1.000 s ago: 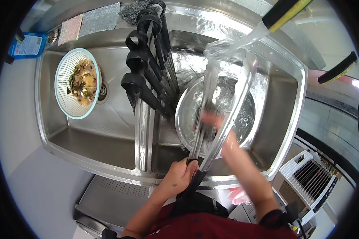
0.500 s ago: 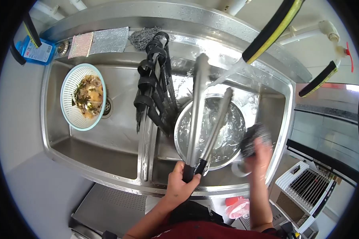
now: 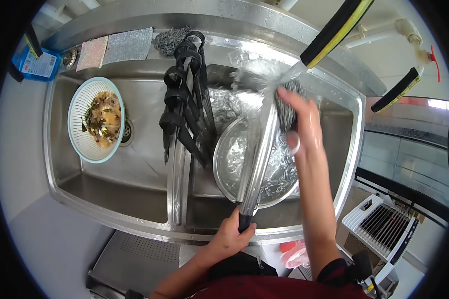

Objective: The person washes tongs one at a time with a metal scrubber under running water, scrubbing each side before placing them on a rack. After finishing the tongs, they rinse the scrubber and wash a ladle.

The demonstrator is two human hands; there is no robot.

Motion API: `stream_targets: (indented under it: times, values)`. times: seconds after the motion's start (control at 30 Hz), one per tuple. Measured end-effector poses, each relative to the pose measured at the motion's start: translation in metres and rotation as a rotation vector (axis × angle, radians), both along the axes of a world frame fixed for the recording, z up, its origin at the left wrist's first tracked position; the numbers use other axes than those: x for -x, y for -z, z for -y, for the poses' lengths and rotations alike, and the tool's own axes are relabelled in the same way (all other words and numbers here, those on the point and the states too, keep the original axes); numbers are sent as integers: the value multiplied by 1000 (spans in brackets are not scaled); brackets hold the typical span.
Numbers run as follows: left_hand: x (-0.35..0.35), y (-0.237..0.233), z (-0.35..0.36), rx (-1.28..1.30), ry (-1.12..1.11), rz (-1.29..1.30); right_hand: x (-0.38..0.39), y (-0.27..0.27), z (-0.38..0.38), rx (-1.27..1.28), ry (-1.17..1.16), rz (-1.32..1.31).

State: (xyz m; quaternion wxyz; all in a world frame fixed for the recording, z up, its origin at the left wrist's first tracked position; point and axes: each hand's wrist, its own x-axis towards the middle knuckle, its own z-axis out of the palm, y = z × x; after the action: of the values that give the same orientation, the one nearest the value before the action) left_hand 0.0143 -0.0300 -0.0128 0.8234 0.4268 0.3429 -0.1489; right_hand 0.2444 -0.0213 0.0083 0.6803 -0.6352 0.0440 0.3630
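My left hand (image 3: pixel 230 235) is closed around the dark handle end of long metal tongs (image 3: pixel 262 162). The tongs slant up and away over a round metal basin (image 3: pixel 217 172) of water. At their far end, my right hand (image 3: pixel 308 122) presses a grey steel wool scrubber (image 3: pixel 286 113) against the metal. Water from a black-and-yellow hose (image 3: pixel 331 37) strikes there and splashes out widely. A pale ring-like piece (image 3: pixel 294 143) shows beside my right wrist.
Black long-handled utensils (image 3: pixel 184 94) lean over the sink divider (image 3: pixel 175 194). The left bowl holds a strainer basket (image 3: pixel 76 142) with food scraps. Scouring cloths (image 3: pixel 130 45), another steel wool scrubber (image 3: pixel 170 41) and a blue bottle (image 3: pixel 39 64) sit along the back ledge.
My right hand has moved up and left with the scrubber, from beside the basin to the tongs' far end. The tongs' arms have drawn together and now lean right into the water stream.
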Motion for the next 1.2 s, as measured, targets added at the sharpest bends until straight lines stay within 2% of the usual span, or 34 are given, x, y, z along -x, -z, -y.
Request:
stream_targets:
  times: [0.03, 0.1, 0.13, 0.17, 0.23, 0.3, 0.37, 0.4, 0.43, 0.5, 0.57, 0.6, 0.67, 0.7, 0.77, 0.83, 0.93, 0.97, 1.0, 1.03, 1.1, 1.13, 1.17, 1.2]
  values:
    - [0, -3, -1, 40, -18, -4, -5, 7, -6, -72, -65, -74]
    - [1, 0, -5, 9, -32, -8, 28, 7, 11, 223, -162, -13]
    - [0, 3, -8, -22, -48, -12, 62, 3, 16, 243, -53, -42]
    - [0, 5, -11, -17, -54, -10, 85, 14, 27, 130, -129, -122]
    - [2, 7, -14, -5, -14, -9, 80, 12, 24, 149, -136, -126]
    - [4, 6, -10, 16, -16, 0, 24, 26, 10, 217, -178, -47]
    - [4, 4, -6, 23, -14, -20, -19, 22, -20, -12, -145, -200]
    - [3, 3, -9, 16, 10, -54, 0, 11, -23, 174, -16, -39]
    - [4, 4, -10, 10, 6, -47, 8, 19, -9, 250, -41, -46]
    - [7, 7, -11, 0, 49, -52, 51, 17, 11, 231, 27, -91]
    - [-4, 5, -17, -41, 53, -19, 63, 12, 17, 89, -29, -250]
    - [-8, 6, -20, -62, 59, -9, 56, 10, 16, 222, 44, -130]
    - [-11, 8, -20, -136, 75, 22, 3, 11, 0, 200, -72, -87]
    - [-11, 8, -19, -146, 68, 13, -20, 26, -8, -11, -18, -166]
    - [-9, 7, -21, -127, 146, -43, -2, 26, 7, 85, -62, -60]
    - [-12, 17, -25, -179, 124, 1, 58, 37, 32, 315, -17, 7]
    - [-8, 20, -18, -234, 122, 47, 57, 36, 25, 341, 29, 22]
    - [-7, 18, -16, -221, 131, 37, 29, 22, 12, 239, -31, -35]
    - [-7, 15, -15, -221, 130, 36, -3, 20, 5, 249, -93, -76]
    - [-8, 11, -17, -228, 129, 38, -13, 11, -10, 35, -26, -356]
    - [-14, 6, -27, -176, 122, 24, 10, 19, 3, 217, -40, -96]
    - [-15, 8, -30, -166, 116, 26, 34, 44, 22, 357, 1, -22]
    - [-15, 10, -30, -150, 111, 25, 67, 25, 19, 268, 7, -28]
    - [-13, 14, -29, -148, 103, 22, 67, 24, 20, 247, -12, -51]
